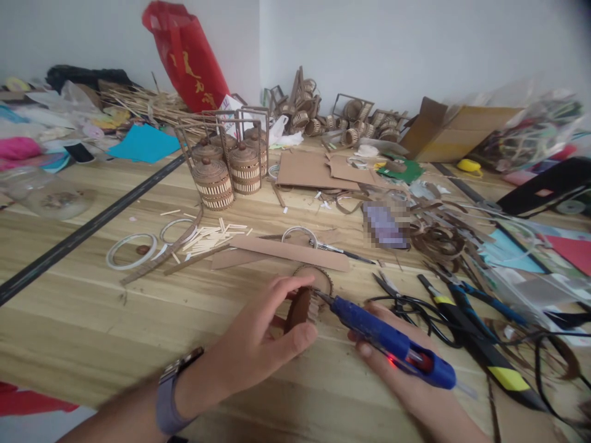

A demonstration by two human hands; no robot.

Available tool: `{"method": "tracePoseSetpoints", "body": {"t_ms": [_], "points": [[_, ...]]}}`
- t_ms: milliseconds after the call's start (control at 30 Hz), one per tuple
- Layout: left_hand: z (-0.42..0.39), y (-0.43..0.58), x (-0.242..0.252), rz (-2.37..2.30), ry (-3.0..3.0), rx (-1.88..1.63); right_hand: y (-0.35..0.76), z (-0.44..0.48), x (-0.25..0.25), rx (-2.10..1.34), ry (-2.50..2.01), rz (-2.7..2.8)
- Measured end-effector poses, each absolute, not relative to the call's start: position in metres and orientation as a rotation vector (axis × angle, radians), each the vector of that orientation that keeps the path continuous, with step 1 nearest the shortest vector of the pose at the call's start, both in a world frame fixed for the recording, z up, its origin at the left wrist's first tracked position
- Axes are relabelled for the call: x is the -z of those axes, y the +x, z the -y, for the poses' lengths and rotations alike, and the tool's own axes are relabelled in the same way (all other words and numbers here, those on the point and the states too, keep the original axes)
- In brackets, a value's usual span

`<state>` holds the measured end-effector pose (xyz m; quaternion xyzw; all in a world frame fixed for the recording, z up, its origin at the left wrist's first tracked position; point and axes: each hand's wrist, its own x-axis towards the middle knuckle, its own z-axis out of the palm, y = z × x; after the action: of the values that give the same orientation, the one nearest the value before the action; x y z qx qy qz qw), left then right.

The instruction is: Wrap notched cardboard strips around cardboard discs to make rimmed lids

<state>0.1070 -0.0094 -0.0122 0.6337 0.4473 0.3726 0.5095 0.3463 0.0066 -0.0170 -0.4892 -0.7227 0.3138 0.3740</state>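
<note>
Between the thumb and fingers of my left hand [258, 332] is a small brown cardboard disc [300, 309] with a ridged rim, tilted on edge. My right hand [392, 357] grips a blue hot glue gun [383, 335] with a red light glowing on its side. The gun's nozzle points left at the ridged rim, close to it; whether they touch I cannot tell. Just behind, a ring with a toothed edge [325, 280] lies on the table. Cardboard strips [290, 253] and a pile of short pale sticks [217, 237] lie beyond my hands.
Several lidded miniature baskets [212, 184] with tall handles stand at the back left. Rolls of tape [132, 251] lie at left. To the right are scissors [385, 284], pliers [484, 301], a black-and-yellow tool [503, 369] and tangled cables. Cardboard sheets [314, 171] and an open carton [457, 129] sit farther back.
</note>
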Motion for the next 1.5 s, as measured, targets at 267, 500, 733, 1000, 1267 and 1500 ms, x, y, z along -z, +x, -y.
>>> {"method": "tracePoseSetpoints", "body": {"t_ms": [267, 500, 733, 1000, 1267, 1500], "points": [[0.008, 0.106, 0.01, -1.058, 1.593, -0.899, 0.351, -0.007, 0.021, -0.696, -1.163, 1.941], [0.009, 0.106, 0.007, -1.045, 1.591, -0.881, 0.356, -0.011, 0.023, -0.629, -1.086, 2.062], [0.008, 0.106, 0.007, -1.047, 1.602, -0.876, 0.358, -0.01, 0.027, -0.58, -1.108, 2.097], [0.009, 0.106, 0.007, -1.032, 1.592, -0.884, 0.35, -0.01, 0.015, -0.616, -1.091, 2.098], [0.008, 0.106, 0.007, -1.027, 1.59, -0.89, 0.348, -0.011, 0.011, -0.549, -1.052, 2.129], [0.008, 0.105, 0.007, -1.025, 1.586, -0.877, 0.346, -0.011, 0.007, -0.516, -1.032, 2.148]]}}
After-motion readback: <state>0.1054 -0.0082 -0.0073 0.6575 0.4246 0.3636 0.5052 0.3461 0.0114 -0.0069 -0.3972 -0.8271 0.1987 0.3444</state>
